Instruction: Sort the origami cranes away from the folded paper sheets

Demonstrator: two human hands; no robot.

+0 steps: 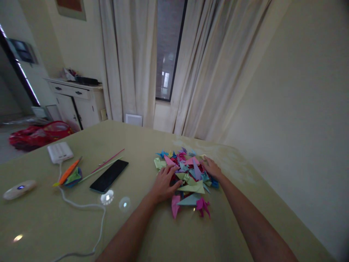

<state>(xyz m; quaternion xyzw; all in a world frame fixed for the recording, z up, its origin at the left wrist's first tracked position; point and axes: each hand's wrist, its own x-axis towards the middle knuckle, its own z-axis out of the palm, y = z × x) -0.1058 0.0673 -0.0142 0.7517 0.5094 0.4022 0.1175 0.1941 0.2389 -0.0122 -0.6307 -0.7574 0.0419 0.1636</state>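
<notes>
A heap of folded paper origami pieces (191, 185) in pink, green, blue and purple lies on the pale green table (141, 229). My left hand (164, 183) rests against the heap's left side, its fingers spread over the paper. At the far right side of the heap is my right hand (211, 168), fingers stretched out and partly hidden among the pieces. Neither hand shows a grip on a single piece. A magenta folded figure (203, 206) and a pink folded piece (175, 206) lie at the near edge of the pile.
Left of the heap lie a black phone (109, 176), thin pink and green sticks (110, 159), and an orange carrot-shaped item (70, 170). A white box (60, 152) with a white cable (81, 206) and a white oval device (19, 189) are farther left.
</notes>
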